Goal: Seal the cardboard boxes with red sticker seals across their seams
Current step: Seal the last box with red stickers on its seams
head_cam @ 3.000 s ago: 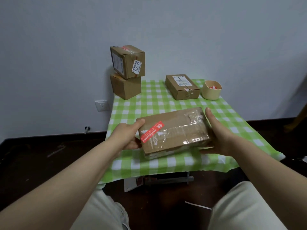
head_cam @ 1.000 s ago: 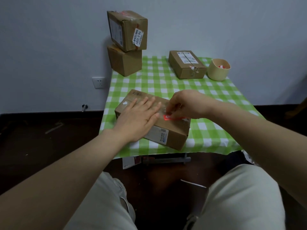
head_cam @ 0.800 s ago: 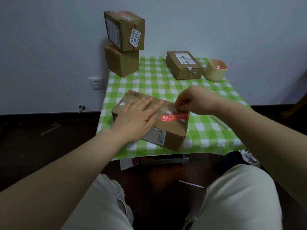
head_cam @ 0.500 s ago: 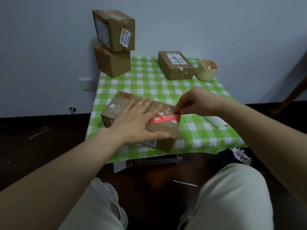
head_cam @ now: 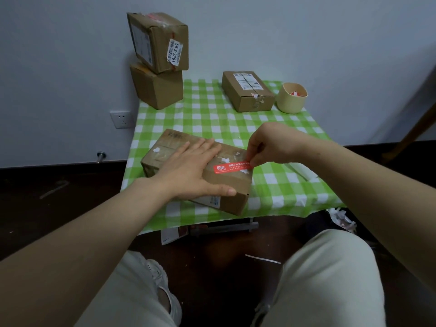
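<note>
Your left hand [head_cam: 188, 171] lies flat, fingers spread, palm down on top of the cardboard box [head_cam: 226, 187] at the near edge of the surface [head_cam: 295, 185], thumb hooked along the box's near top edge. Nothing is clamped in that grip; it only presses.

Your right hand [head_cam: 271, 143] has thumb and forefinger pinched together on the right end of the red sticker seal [head_cam: 231, 166]. From that pinch the seal runs leftward across the box top, printed side up, its left end near the fingertips [head_cam: 212, 143] of your left hand. The pinched end sits right at the box's right top edge; whether it is pressed down or raised a little there, the view doesn't settle. White scraps of old label show just beyond and just under the seal.

Well beyond your grip, at the far side of the green checked cloth, a flat taped box [head_cam: 247, 93] stands beside a beige cup [head_cam: 292, 97] with red-and-white strips inside. Off to the far left, two stacked boxes [head_cam: 158, 62] sit against the wall, the upper one tilted.
</note>
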Tool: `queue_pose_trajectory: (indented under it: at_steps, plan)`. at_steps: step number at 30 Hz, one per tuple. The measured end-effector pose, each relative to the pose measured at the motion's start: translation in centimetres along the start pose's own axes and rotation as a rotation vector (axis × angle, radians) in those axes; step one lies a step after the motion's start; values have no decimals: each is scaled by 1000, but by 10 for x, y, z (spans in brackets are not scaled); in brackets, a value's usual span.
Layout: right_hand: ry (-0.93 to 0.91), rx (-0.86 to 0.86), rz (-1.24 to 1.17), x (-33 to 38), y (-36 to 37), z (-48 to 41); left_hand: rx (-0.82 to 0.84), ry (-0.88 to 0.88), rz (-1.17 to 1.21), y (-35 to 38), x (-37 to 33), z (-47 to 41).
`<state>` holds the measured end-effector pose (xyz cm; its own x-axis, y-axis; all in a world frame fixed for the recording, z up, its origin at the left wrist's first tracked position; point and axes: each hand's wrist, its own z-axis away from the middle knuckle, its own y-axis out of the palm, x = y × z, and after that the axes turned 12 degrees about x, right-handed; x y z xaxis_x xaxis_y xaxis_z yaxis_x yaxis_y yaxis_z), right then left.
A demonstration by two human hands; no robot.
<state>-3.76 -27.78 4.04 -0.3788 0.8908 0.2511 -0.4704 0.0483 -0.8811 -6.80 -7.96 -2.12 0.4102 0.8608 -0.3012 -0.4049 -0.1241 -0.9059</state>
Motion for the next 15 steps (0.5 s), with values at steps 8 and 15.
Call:
queue_pose_trajectory:
  at_steps: [8,15]
  plan:
    - [-178,-43,-77,34,9,-15,65,67,242,-13,8,2]
    - [-202,-34,-36,36,12,-22,56,92,284,-12,11,-1]
